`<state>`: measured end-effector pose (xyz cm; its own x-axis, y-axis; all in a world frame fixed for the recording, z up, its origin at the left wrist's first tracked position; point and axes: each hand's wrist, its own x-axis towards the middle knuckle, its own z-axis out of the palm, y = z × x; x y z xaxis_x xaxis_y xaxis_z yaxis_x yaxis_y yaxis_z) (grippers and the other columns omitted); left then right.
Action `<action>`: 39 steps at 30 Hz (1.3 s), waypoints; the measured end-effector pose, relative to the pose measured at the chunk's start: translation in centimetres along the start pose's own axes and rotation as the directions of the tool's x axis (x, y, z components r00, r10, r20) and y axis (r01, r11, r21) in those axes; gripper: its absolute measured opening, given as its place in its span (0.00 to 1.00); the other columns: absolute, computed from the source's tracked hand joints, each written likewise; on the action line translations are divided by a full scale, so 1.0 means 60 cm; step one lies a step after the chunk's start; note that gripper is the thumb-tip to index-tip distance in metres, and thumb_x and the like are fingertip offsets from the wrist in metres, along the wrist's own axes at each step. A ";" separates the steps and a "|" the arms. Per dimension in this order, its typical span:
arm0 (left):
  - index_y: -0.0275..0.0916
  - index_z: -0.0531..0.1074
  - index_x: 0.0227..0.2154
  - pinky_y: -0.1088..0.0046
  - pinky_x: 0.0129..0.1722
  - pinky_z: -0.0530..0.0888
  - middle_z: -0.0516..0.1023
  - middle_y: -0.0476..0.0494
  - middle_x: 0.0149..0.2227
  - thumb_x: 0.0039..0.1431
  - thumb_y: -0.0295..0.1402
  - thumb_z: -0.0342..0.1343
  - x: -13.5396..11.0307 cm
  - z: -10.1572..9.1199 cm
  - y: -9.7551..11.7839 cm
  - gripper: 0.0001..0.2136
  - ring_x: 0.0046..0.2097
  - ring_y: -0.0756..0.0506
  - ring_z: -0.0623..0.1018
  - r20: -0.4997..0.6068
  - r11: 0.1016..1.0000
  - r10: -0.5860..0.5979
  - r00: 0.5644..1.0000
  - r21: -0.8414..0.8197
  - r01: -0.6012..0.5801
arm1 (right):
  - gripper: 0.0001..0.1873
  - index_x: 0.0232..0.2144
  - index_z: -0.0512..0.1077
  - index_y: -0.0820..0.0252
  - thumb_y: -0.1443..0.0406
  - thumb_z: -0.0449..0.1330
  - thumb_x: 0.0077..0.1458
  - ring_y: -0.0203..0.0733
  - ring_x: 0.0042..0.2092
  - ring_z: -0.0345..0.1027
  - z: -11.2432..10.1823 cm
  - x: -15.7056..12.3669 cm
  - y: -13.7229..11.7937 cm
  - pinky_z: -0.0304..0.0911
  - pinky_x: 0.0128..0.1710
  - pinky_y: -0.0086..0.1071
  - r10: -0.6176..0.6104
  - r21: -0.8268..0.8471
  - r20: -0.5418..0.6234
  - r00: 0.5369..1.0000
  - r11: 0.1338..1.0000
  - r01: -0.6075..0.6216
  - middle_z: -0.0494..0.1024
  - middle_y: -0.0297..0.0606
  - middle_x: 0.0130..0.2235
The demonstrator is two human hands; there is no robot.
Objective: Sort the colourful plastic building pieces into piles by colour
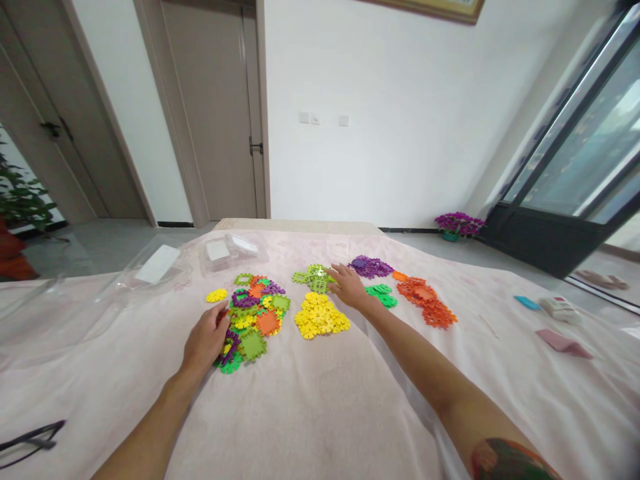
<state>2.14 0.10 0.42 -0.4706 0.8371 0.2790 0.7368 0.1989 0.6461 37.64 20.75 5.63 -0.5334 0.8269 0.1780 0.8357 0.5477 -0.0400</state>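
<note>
On the pink cloth (325, 400) that covers the table, flat plastic puzzle pieces lie in heaps by colour. The left hand (206, 340) rests palm down at the near left edge of the mixed heap (257, 313), where green, orange, purple and yellow pieces lie jumbled. Its fingertips are tucked among the pieces, so I cannot tell whether it grips one. The right hand (349, 285) stretches further out, fingers spread and loose, its tips touching the pale green heap (313, 277) and grasping nothing. Just under that wrist lies the yellow heap (321, 315), with a small bright green heap (381, 295) to its right. The purple heap (371, 267) sits beyond the right hand, and the orange heap (427, 300) trails off to the right. A single yellow piece (217, 295) lies apart, left of the mixed heap. Two clear plastic boxes (225, 252) stand at the far left of the cloth, and a pair of glasses (30, 440) lies at the near left corner.
</note>
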 end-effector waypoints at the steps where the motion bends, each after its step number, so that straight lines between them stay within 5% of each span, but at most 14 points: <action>1: 0.40 0.70 0.58 0.63 0.63 0.65 0.74 0.38 0.59 0.65 0.41 0.45 0.000 0.000 -0.001 0.22 0.60 0.41 0.73 -0.001 1.000 0.002 1.000 -0.007 -0.002 | 0.32 0.70 0.55 0.45 0.52 0.51 0.67 0.54 0.72 0.38 0.002 0.016 -0.014 0.45 0.66 0.52 -0.001 0.027 0.033 0.999 1.000 0.000 0.50 0.38 0.73; 7: 0.37 0.70 0.58 0.63 0.63 0.66 0.75 0.37 0.59 0.64 0.40 0.45 0.000 0.001 -0.003 0.23 0.60 0.41 0.73 -0.011 1.000 0.006 1.000 0.000 -0.006 | 0.43 0.72 0.44 0.42 0.46 0.57 0.61 0.63 0.73 0.32 0.025 0.073 -0.057 0.46 0.63 0.65 0.070 0.184 0.230 0.971 0.976 -0.114 0.40 0.43 0.74; 18: 0.38 0.69 0.59 0.63 0.63 0.66 0.74 0.38 0.59 0.65 0.39 0.45 -0.001 -0.001 0.001 0.23 0.59 0.41 0.74 0.002 1.000 0.002 1.000 -0.003 -0.002 | 0.38 0.72 0.46 0.43 0.49 0.54 0.65 0.62 0.73 0.34 0.031 0.122 -0.046 0.45 0.63 0.66 0.220 0.167 0.133 0.966 0.956 -0.240 0.43 0.44 0.74; 22: 0.37 0.69 0.59 0.62 0.63 0.65 0.74 0.37 0.60 0.65 0.39 0.45 -0.002 -0.003 0.004 0.23 0.61 0.40 0.73 0.004 1.000 -0.007 1.000 0.001 0.007 | 0.33 0.70 0.51 0.44 0.46 0.47 0.67 0.60 0.72 0.39 -0.002 0.083 -0.081 0.44 0.64 0.63 0.176 0.172 0.064 0.982 0.968 -0.184 0.49 0.43 0.73; 26: 0.38 0.70 0.58 0.63 0.63 0.65 0.74 0.38 0.60 0.64 0.39 0.45 -0.002 -0.004 0.007 0.23 0.61 0.41 0.73 -0.002 1.000 -0.009 1.000 0.017 0.009 | 0.34 0.67 0.60 0.41 0.40 0.48 0.64 0.60 0.71 0.40 -0.034 -0.021 -0.142 0.43 0.65 0.60 -0.175 0.191 0.026 0.984 0.967 0.167 0.56 0.37 0.71; 29: 0.38 0.71 0.58 0.62 0.63 0.66 0.74 0.37 0.60 0.64 0.39 0.45 -0.002 -0.003 0.007 0.23 0.61 0.40 0.73 -0.009 1.000 -0.005 1.000 0.013 0.005 | 0.32 0.62 0.66 0.38 0.39 0.51 0.61 0.64 0.71 0.39 -0.037 -0.093 -0.175 0.38 0.65 0.65 -0.294 0.177 0.057 0.954 0.943 0.281 0.60 0.35 0.69; 32: 0.37 0.70 0.58 0.61 0.63 0.66 0.74 0.36 0.60 0.64 0.40 0.45 -0.003 -0.003 0.005 0.23 0.61 0.39 0.73 -0.008 1.000 0.005 1.000 0.002 -0.005 | 0.29 0.60 0.68 0.43 0.43 0.54 0.61 0.63 0.69 0.43 -0.025 -0.120 -0.182 0.40 0.63 0.64 -0.295 0.145 0.031 0.955 0.947 0.287 0.65 0.40 0.65; 39: 0.37 0.70 0.58 0.61 0.62 0.66 0.74 0.37 0.59 0.65 0.39 0.45 -0.003 -0.004 0.001 0.22 0.60 0.40 0.73 0.004 1.000 0.019 1.000 0.000 -0.019 | 0.19 0.51 0.75 0.52 0.53 0.54 0.63 0.53 0.58 0.60 -0.013 -0.099 -0.146 0.56 0.57 0.45 -0.181 0.091 -0.034 0.983 0.979 0.184 0.74 0.43 0.54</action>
<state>2.18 -0.18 0.59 -0.4550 0.8425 0.2884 0.7455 0.1832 0.6408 33.59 10.96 5.70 -0.6714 0.7090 0.2158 0.7079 0.6997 -0.0964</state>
